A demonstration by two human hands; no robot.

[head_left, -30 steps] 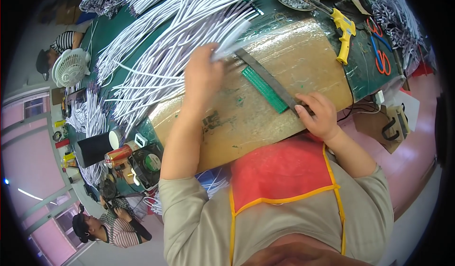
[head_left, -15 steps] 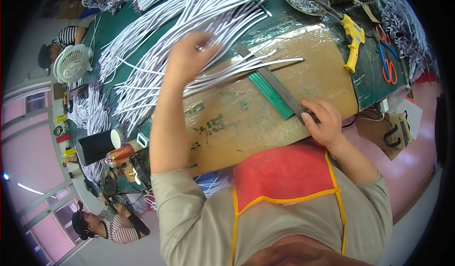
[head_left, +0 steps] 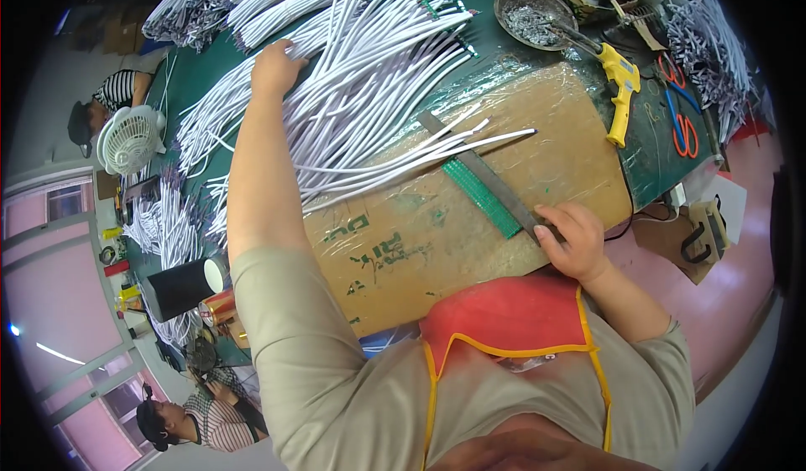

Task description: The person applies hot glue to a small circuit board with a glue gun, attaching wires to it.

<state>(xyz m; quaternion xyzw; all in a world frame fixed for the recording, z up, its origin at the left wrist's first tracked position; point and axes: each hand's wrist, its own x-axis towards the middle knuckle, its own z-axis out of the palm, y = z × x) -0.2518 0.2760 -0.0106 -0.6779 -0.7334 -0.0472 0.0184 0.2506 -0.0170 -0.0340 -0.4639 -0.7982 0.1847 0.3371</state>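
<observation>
My right hand (head_left: 575,240) at the dark bar (head_left: 495,187), left hand (head_left: 277,70) over white cables (head_left: 361,110).
Right hand half-curled at the bar's near end, grip unclear; beside it, the green board (head_left: 484,198) on the brown mat (head_left: 403,261). Cables cross its far half; a snag could drag it askew. I can't tell whether my left hand grips any.

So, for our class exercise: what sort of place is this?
Probably an electronics assembly workshop: there are heaped white cables, a slim green panel resembling circuit board, and a yellow pistol-shaped tool.
</observation>
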